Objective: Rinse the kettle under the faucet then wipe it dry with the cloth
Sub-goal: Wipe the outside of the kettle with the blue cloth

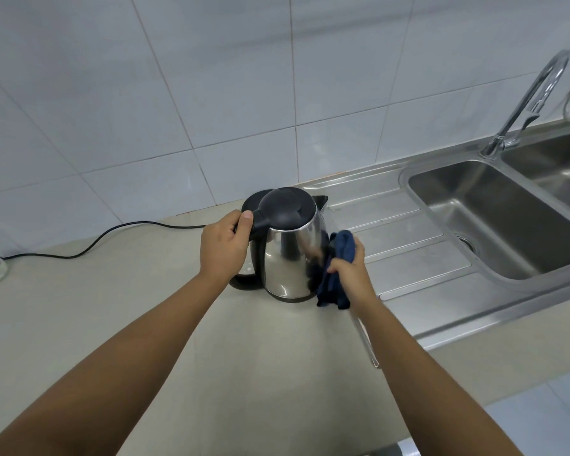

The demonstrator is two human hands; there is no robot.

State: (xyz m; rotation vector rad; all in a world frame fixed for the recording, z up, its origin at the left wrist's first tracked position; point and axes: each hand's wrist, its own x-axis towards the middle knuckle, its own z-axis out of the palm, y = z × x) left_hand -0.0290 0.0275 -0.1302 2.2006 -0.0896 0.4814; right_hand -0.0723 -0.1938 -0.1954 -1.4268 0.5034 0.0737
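Now left hand (222, 248) grips kettle (290, 258) handle; right hand (351, 271) presses cloth (338, 271) (counter edge near).

soft even light, wide-angle bending at edges, glare on kettle (290, 258).

Beige counter (145, 324): kettle (287, 258), cord (112, 230), sink (408, 284).

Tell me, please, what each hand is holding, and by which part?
The left hand grips the kettle by its black handle, near the lid. The right hand holds a bunched dark blue cloth against the kettle's side.
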